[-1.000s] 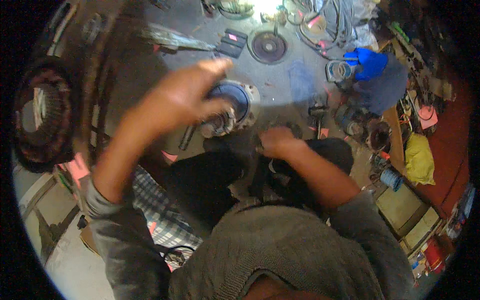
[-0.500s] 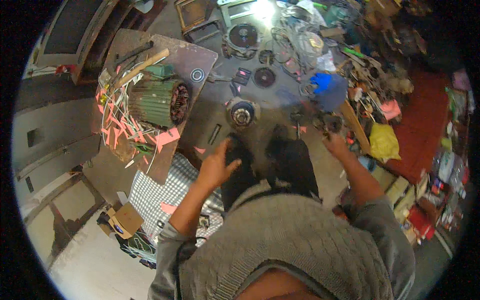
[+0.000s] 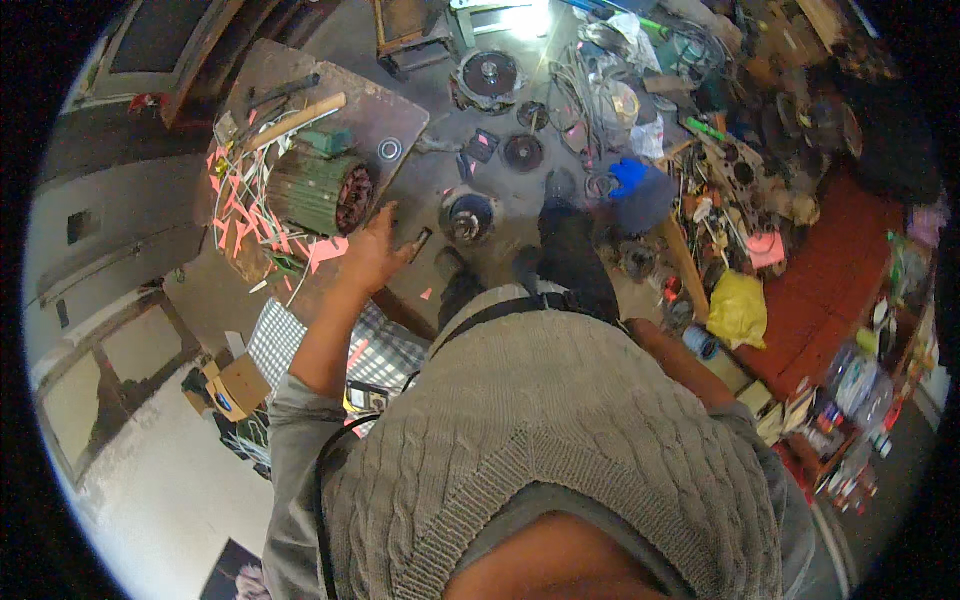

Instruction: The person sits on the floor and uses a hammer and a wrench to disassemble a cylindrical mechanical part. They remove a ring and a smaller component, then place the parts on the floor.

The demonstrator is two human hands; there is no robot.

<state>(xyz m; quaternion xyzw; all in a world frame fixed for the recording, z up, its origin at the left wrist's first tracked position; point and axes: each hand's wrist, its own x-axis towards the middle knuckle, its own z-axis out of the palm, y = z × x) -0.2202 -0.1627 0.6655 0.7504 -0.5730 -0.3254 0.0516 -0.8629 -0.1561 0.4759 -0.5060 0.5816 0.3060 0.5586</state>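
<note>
My left hand (image 3: 372, 252) is at the near edge of the worktable (image 3: 408, 105), fingers and thumb spread, with nothing seen in it. Closest to it is a green ribbed motor housing (image 3: 312, 192), whose open end shows dark reddish windings. A short dark slotted bar (image 3: 421, 240) appears just beside the thumb, on the floor beyond. My right hand (image 3: 640, 330) is low at my right hip, its fingers hidden behind my sweater. On the floor ahead sits a round metal motor part (image 3: 467, 218) with a bright centre.
Pink paper strips (image 3: 238, 212) and a wooden-handled hammer (image 3: 300, 120) lie on the table; a metal ring (image 3: 390, 149) sits near its corner. Discs, cables (image 3: 575, 100) and a blue glove (image 3: 628, 178) cover the floor ahead. A yellow bag (image 3: 738, 308) and red board (image 3: 825, 275) are at right.
My left hand has moved left and forward to the table edge. My right hand has drawn back to my hip. My view has shifted, and my feet stand differently.
</note>
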